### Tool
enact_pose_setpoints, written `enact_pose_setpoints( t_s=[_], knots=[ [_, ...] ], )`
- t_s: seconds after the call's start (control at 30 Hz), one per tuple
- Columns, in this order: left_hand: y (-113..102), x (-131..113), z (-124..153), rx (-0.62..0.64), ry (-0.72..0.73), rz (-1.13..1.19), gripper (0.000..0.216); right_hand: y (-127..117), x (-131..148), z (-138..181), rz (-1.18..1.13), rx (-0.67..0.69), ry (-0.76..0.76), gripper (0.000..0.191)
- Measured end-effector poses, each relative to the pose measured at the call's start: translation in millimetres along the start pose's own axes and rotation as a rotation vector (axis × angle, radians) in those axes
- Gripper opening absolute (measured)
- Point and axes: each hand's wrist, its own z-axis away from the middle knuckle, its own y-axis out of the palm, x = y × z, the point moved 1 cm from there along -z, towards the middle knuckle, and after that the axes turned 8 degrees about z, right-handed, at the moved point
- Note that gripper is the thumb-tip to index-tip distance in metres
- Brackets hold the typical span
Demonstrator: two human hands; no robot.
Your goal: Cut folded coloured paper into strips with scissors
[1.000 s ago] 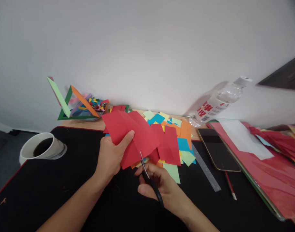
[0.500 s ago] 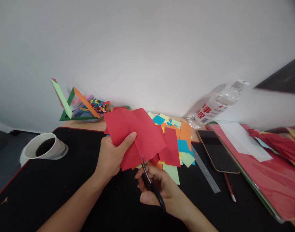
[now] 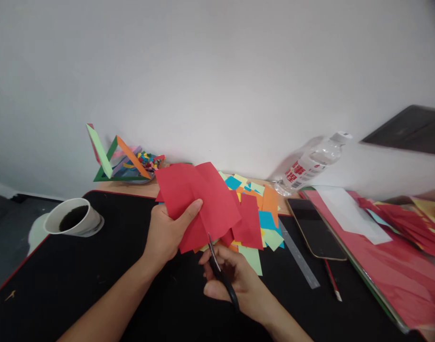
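My left hand [image 3: 167,232] grips a red sheet of paper [image 3: 198,202] and holds it up over the black mat, thumb pressed on its front. My right hand [image 3: 235,280] is closed round black-handled scissors [image 3: 219,270], whose blades point up into the lower edge of the red sheet. Behind the sheet lies a heap of cut paper pieces [image 3: 258,211] in red, orange, blue and pale green.
A paper cup of dark liquid [image 3: 74,219] stands at the left. A metal ruler [image 3: 297,254], a phone [image 3: 315,228], a red pencil [image 3: 332,280] and a lying water bottle [image 3: 310,166] are to the right. Red paper sheets [image 3: 388,266] fill the right side. Coloured paper strips [image 3: 123,159] lean at the wall.
The view has shifted slightly, so everything sits a little lower and left. The scissors' blades stay at the sheet's lower edge; both hands keep their grip.
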Motion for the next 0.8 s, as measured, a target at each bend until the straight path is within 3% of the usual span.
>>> enact_pose_setpoints(
  t_s=[0.8],
  knots=[
    [-1.9, 1.1, 1.6, 0.032, -0.009, 0.027, 0.022, 0.9, -1.1, 1.2, 0.003, 0.009, -0.024, 0.047]
  ],
)
